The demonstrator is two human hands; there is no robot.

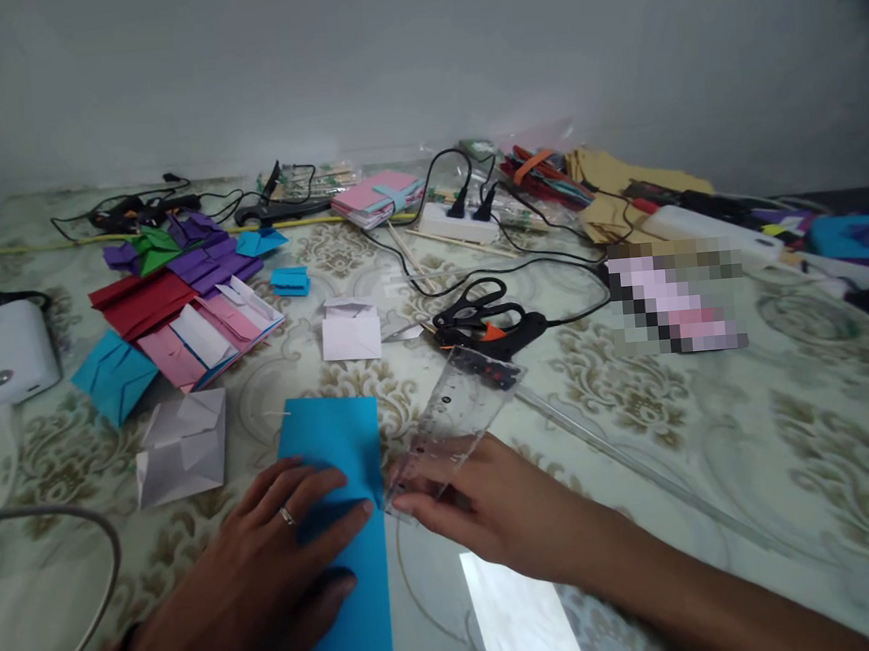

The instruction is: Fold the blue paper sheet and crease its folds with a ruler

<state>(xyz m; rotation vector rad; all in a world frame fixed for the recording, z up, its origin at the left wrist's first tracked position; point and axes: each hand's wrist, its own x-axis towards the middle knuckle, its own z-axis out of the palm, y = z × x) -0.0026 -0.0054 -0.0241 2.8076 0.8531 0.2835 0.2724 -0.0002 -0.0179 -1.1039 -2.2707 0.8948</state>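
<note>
Under my left hand lies a long blue paper strip, flat on the patterned tablecloth. That hand rests on it with fingers stretched out, a ring on one finger. In my right hand is a clear plastic ruler, gripped near one end and tilted up off the table. Its lower corner is close to the strip's right edge; whether it touches the paper I cannot tell. Left of the strip sits a folded white paper envelope, and a smaller white one stands beyond it.
Black scissors and a black glue gun lie ahead. Folded coloured papers spread at left, near a white power bank. A power strip with black cables stands at the back. A clear stick lies at right.
</note>
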